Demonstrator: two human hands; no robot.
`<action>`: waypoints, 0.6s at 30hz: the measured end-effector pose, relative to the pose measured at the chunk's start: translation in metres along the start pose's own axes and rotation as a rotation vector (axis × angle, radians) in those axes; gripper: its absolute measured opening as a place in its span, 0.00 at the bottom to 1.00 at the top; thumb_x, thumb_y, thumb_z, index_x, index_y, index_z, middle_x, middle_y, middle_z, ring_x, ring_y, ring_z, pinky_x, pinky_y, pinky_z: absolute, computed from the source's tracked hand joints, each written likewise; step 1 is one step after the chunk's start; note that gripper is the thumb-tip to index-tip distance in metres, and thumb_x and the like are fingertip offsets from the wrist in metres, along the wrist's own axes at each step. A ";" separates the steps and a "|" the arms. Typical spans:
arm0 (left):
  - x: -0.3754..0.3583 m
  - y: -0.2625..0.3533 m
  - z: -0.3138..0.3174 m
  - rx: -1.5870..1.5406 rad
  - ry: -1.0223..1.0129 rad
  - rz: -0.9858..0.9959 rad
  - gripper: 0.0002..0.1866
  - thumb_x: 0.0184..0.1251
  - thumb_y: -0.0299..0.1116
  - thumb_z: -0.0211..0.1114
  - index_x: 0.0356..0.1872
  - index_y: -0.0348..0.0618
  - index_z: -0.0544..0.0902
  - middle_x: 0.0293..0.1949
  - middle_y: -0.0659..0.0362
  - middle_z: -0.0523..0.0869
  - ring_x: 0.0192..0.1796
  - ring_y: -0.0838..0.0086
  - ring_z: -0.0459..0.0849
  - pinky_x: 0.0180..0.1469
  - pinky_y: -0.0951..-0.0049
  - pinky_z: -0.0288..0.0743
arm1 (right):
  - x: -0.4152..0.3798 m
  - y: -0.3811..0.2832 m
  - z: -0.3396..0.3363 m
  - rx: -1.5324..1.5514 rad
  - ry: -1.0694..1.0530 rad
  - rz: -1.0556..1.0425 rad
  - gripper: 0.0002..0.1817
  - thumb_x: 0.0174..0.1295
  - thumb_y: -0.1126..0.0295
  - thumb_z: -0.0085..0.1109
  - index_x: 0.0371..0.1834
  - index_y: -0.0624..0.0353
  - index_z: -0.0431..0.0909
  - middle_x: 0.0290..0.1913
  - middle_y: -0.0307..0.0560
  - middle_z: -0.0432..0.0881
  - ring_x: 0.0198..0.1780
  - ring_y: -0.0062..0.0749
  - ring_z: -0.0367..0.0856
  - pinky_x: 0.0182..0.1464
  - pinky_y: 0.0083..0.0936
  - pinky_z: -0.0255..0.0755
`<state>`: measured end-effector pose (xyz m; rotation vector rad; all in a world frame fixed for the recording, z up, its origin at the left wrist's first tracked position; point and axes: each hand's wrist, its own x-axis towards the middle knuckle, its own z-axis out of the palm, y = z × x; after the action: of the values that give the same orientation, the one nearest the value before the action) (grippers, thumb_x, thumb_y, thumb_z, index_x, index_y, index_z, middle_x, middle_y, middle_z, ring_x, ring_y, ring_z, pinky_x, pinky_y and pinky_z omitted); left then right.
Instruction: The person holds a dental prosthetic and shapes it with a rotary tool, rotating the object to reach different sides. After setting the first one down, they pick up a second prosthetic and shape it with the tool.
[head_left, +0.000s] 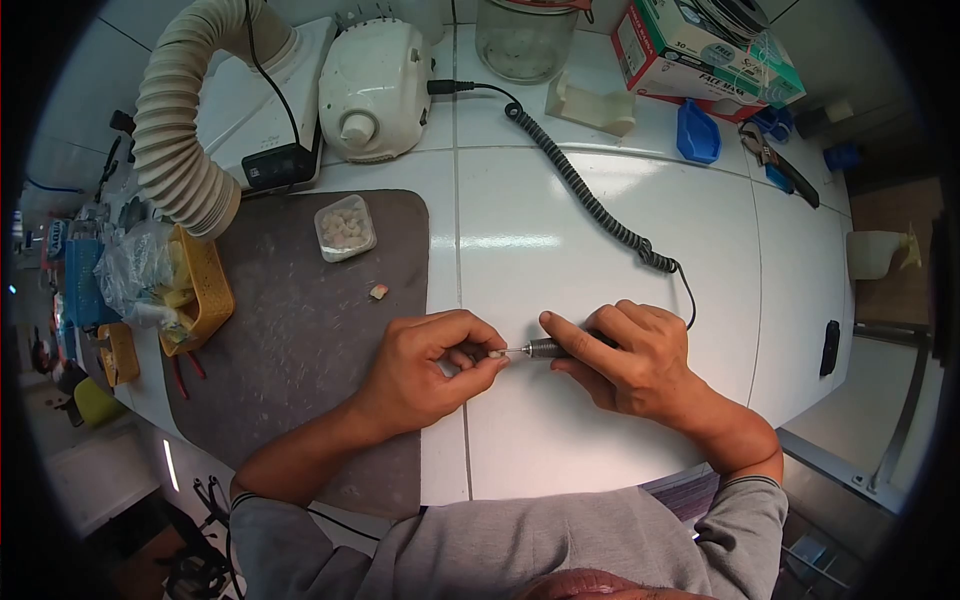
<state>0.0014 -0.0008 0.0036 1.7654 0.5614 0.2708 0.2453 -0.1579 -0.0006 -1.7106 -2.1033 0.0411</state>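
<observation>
Grey shirt (500, 540) nearest, at bench (620, 430) near edge. White glossy tiles, straight grout lines; scuffed grey-brown mat (300, 390), rounded corners, on left side. Handpiece (545, 348) over bench middle toward near edge: dark, cylindrical, long axis roughly parallel to that edge, thin metal bit (516, 350) pointing left. Right hand (640, 360) fingers curled round it. Left hand (425, 370) thumb and index pinch small pale piece (496, 354) at bit tip. Coiled black cord (590, 195) behind.
</observation>
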 end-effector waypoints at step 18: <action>0.000 0.000 0.002 0.011 0.014 0.019 0.07 0.69 0.24 0.83 0.43 0.34 0.93 0.38 0.56 0.96 0.37 0.79 0.94 0.38 0.79 0.86 | -0.002 0.002 0.002 0.010 0.004 -0.014 0.27 0.69 0.48 0.79 0.70 0.39 0.90 0.30 0.30 0.73 0.27 0.20 0.72 0.26 0.24 0.64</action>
<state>0.0022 -0.0026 0.0027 1.7818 0.5569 0.2941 0.2465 -0.1586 -0.0029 -1.6884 -2.1086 0.0443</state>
